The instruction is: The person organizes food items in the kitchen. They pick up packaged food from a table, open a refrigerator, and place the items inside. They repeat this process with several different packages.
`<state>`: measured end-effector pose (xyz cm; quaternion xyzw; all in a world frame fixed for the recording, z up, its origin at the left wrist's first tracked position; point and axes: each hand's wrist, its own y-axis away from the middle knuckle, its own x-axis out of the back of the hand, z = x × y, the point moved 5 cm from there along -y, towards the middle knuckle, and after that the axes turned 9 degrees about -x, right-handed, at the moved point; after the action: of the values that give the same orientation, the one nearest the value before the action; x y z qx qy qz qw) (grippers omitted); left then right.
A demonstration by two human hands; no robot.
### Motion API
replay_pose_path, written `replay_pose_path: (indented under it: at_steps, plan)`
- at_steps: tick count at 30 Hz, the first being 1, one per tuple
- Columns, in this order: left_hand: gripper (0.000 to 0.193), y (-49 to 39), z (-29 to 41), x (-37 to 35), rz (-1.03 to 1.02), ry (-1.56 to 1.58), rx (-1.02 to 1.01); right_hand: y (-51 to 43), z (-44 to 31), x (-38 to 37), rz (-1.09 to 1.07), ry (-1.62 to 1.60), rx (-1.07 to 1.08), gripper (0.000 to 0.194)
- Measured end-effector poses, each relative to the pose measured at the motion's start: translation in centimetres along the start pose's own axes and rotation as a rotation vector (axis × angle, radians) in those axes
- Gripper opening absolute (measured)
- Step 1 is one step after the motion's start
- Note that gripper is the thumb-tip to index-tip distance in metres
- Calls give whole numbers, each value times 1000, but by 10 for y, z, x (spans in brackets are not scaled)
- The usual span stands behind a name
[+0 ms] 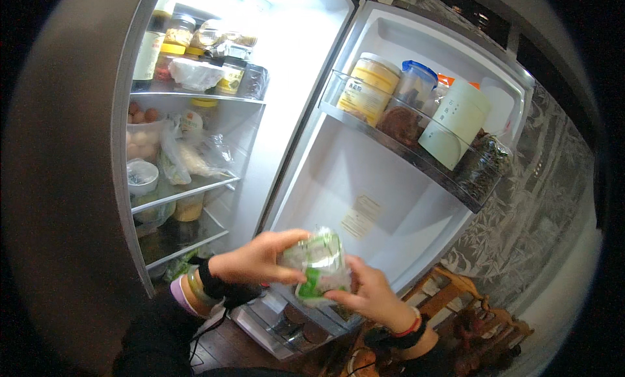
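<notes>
Between my two hands is a small clear plastic package with green printing (320, 265), blurred by motion. My left hand (261, 257) grips its left side, thumb and fingers around the edge. On the lower right side, my right hand (366, 286) pinches the package with thumb and fingers. I hold it in front of the open door (312, 191) of a lit refrigerator. What is inside the package is too blurred to tell.
Jars and a plastic-covered bowl (195, 74) fill the upper shelf. Eggs (141, 130) and bagged food (195, 155) sit below. The door's upper rack (400, 147) holds canisters and bags. A lower door bin (273, 323) juts out near the floor. Wooden furniture (468, 304) stands at right.
</notes>
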<state>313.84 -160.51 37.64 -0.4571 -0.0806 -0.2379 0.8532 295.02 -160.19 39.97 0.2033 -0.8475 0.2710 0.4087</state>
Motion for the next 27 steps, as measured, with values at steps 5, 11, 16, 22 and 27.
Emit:
replay_pose_path:
  at_steps: [5, 11, 16, 22, 27]
  plan:
    - [55, -38, 9, 52, 304, 207, -37, 23, -48, 127, 497, 342, 37, 33]
    - [47, -92, 38, 113, 526, 232, -374, -4, -118, 312, 1025, 440, 196, 22]
    - [46, -134, 52, 143, 599, 303, -509, -108, -127, 385, 733, 817, -253, 41]
    - [48, -166, 62, 154, 481, 485, -551, -175, -79, 366, 543, 1136, -566, 68]
    - [46, -190, 48, 172, 517, 418, -465, -170, -80, 375, 639, 895, -453, 37]
